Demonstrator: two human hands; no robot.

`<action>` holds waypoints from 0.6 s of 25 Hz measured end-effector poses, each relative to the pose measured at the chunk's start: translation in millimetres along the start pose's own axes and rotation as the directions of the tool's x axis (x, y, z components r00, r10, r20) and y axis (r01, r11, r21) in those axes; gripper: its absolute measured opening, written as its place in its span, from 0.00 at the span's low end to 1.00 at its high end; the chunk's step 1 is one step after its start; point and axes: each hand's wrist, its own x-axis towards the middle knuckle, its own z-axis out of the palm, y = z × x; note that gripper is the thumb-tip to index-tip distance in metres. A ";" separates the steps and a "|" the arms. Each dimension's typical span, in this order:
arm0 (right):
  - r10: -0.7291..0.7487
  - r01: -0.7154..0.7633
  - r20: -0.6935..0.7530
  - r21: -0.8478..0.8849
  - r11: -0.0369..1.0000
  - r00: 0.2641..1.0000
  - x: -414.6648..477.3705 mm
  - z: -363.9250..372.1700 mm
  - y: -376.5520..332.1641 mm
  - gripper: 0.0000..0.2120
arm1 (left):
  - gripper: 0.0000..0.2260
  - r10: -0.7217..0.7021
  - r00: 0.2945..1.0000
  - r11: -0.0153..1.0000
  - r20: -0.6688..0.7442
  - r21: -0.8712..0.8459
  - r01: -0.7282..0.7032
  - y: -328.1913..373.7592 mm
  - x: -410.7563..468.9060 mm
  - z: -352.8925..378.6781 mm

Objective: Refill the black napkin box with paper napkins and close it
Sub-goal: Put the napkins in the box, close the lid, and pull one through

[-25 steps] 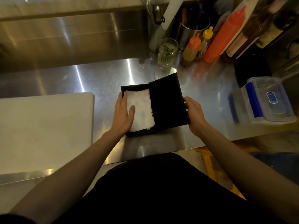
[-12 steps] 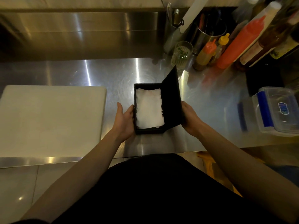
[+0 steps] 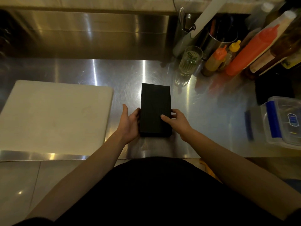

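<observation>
Two bare hands are set against a flat, matte black napkin box [image 3: 155, 110], which lies closed on the brushed steel bench [image 3: 203, 121], its lid down flat and no paper to be seen. The box is a plain rectangle with crisp corners, its long sides running away from the person. The left hand [image 3: 129, 122] is pressed along the box's left long side, palm turned inward, thumb raised clear above it and fingers tucked against the edge. The right hand [image 3: 178, 121] is clamped on the box's right edge: the thumb is laid on the lid, the fingers are curled round the side wall. So the grip is closed from both sides on the near half of the box.

Left of the grip, just beside the left hand, a pale cutting board [image 3: 53, 116] with rounded corners is laid flat; its surface looks smooth and dull. Beyond the grip and to the right, a ribbed clear glass [image 3: 190, 60] is stood upright, something green inside it. Further right, orange-capped and yellow-capped squeeze bottles are grouped with a tall red squeeze bottle [image 3: 250, 53]. Well to the right of the grip, a clear plastic container [image 3: 283, 123] with blue clips is seen, somewhat blurred.
</observation>
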 end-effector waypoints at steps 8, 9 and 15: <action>-0.027 0.025 -0.025 -0.067 0.997 0.999 1.6 0.3 1.9 0.30 | 0.38 0.012 1.000 1.000 0.002 0.026 -0.012 0.9 -3.3 7.5; -0.028 0.026 -0.028 -0.077 0.997 0.999 2.4 0.9 1.9 0.30 | 0.37 0.012 1.000 0.999 0.002 0.030 -0.012 1.4 -3.5 7.7; 0.053 -0.052 0.028 -0.047 0.998 0.998 7.6 0.7 -2.9 0.30 | 0.33 -0.011 1.000 0.977 -0.025 0.214 0.016 10.4 -2.4 14.2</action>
